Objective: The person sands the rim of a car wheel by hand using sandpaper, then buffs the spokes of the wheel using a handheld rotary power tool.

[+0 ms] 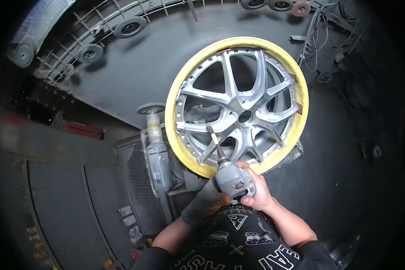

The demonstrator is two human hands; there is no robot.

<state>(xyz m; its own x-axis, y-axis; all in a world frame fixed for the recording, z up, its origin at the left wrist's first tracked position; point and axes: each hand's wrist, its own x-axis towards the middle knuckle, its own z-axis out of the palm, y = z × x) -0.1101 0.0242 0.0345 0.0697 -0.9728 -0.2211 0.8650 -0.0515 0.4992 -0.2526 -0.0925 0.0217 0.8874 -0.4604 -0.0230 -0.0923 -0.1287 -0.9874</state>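
Observation:
A die grinder (233, 176) is held in front of my chest, its shaft pointing up and away from me. My left hand (203, 204), in a dark grey fingerless-looking glove, is closed round the tool's left side. Around its right side wraps my bare right hand (259, 194). The slim bit (213, 136) reaches a spoke on the left of a silver alloy wheel (245, 101); whether it touches the metal I cannot tell. Yellow masking (172, 139) covers the wheel's outer lip. The wheel leans upright, facing me.
Left of the wheel stands a second grinder (157, 153) with a disc on top. Several abrasive discs (130, 28) hang on a wire rack along the back. Cables (318, 38) dangle at upper right. A mesh panel (139, 180) stands at lower left.

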